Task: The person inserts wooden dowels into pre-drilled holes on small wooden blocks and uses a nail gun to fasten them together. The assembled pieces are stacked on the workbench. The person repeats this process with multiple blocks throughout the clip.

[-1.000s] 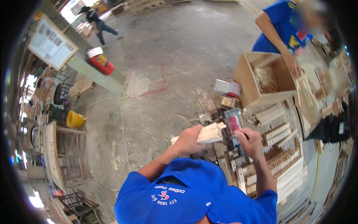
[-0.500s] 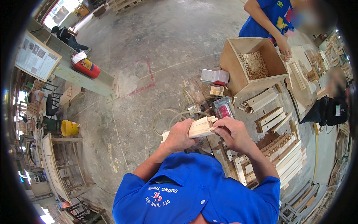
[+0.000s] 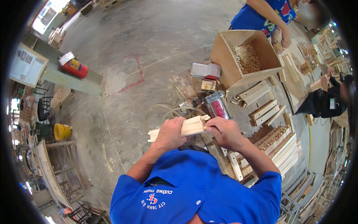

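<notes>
Nearest the camera, the person's blue short-sleeved shirt [image 3: 194,194] fills the lower middle of the view, and both bare forearms rise from it. The left hand [image 3: 170,133] is clenched around the middle of a pale, narrow moulded wooden piece [image 3: 192,127], which lies roughly level in front of the chest, its left end sticking out past the knuckles. The right hand [image 3: 223,132] is closed at the right end of the same piece, fingertips pinching near the small notched tip; what exactly they pinch there cannot be told.

Just beyond and below the hands, a bench [image 3: 242,112] carries loose work: stacks of pale wooden slats with rows of dowel holes [image 3: 278,140] to the right, and a few short grooved wooden blocks [image 3: 264,112] further up. Near the tip of the held piece lies a clear plastic container with red contents [image 3: 218,105], and coils of thin hose [image 3: 167,112] lie on the floor to its left.

Further off stand a grey metal box [image 3: 206,70] and an open plywood crate holding small wooden dowels [image 3: 246,56]. Behind the crate a co-worker in a blue shirt [image 3: 266,16] leans over with a hand near its rim. Far left, a red fire extinguisher [image 3: 74,68] lies on a green ledge, and a yellow bucket [image 3: 62,131] stands on the concrete floor [image 3: 149,37].
</notes>
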`<state>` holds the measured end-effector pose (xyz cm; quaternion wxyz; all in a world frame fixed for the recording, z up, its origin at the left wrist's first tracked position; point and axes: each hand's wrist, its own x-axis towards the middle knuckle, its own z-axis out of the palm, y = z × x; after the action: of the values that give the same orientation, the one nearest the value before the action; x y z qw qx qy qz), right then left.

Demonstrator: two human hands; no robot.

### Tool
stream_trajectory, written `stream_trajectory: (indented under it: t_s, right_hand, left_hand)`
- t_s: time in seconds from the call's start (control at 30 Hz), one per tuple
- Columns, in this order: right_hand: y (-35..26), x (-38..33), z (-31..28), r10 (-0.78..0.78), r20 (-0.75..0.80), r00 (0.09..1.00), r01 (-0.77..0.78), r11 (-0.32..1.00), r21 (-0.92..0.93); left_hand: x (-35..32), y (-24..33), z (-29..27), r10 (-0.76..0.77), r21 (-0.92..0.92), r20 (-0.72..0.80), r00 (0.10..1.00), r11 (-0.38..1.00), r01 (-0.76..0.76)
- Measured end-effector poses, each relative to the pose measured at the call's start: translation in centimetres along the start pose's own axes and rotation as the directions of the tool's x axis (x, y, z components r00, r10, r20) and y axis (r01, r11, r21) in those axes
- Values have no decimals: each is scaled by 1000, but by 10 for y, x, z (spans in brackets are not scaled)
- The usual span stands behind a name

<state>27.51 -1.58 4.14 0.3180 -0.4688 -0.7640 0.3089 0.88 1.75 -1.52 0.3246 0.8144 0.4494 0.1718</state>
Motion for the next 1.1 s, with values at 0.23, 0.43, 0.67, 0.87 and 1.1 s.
stream_trajectory:
  t_s: [0.23,0.43,0.67,0.87,1.1]
  right_hand:
    - [11,-7,25,99,-66,993,-93,991,91]
    - [18,-2,28,159,-86,984,-140,971,195]
    - [85,-23,37,299,-248,921,-327,942,-76]
    - [101,-52,133,422,166,891,-210,709,-673]
    - [124,-45,159,361,113,926,-150,623,-768]
  left_hand:
    - [-3,-11,7,40,71,-23,999,997,-38]
    - [1,-20,8,4,88,-45,999,996,0]
    - [-5,-35,-4,-302,-199,-57,951,937,286]
    - [-8,-37,-8,-292,-167,-6,957,943,286]
    - [-18,-30,4,-291,-224,-17,957,934,280]
